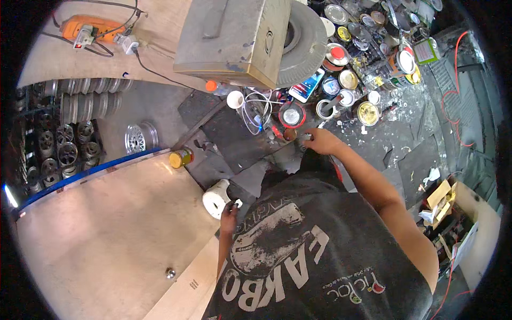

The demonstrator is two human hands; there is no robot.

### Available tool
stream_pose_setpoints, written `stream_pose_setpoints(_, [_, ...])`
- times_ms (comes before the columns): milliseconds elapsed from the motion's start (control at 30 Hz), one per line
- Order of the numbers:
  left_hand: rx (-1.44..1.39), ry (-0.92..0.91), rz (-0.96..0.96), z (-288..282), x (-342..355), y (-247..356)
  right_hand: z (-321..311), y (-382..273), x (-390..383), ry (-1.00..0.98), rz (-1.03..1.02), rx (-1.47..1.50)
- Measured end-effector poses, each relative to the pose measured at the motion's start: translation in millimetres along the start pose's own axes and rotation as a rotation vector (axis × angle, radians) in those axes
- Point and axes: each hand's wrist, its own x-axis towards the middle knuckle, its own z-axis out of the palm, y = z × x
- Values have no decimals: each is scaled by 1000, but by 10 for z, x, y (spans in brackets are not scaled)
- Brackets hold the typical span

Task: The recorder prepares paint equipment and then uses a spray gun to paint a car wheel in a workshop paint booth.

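My left hand is low at the left of my body, its fingers closed on a small white piece of paper. Right beside it lies a big white paper roll. Farther forward, my right hand reaches to the edge of the cluttered bench with its fingers drawn together. A small greyish thing shows at those fingertips, too small to name. Just left of them is a small brown round pot, with a red-rimmed tin beyond it.
Many open paint tins crowd the far bench, with a phone, a white cup and a looped white cable. A cabinet-like box stands by a tyre. A yellow tin sits on the wooden panel's corner.
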Motion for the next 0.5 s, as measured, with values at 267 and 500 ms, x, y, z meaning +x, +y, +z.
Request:
stream_pose_setpoints(267, [69,-142,-169,-69,-361,-1753,111,-62,-10,-13,-12,24])
stream_pose_setpoints(500, [468,-72,249,173,-631,-1786,150,-1,-25,-59,6,-2])
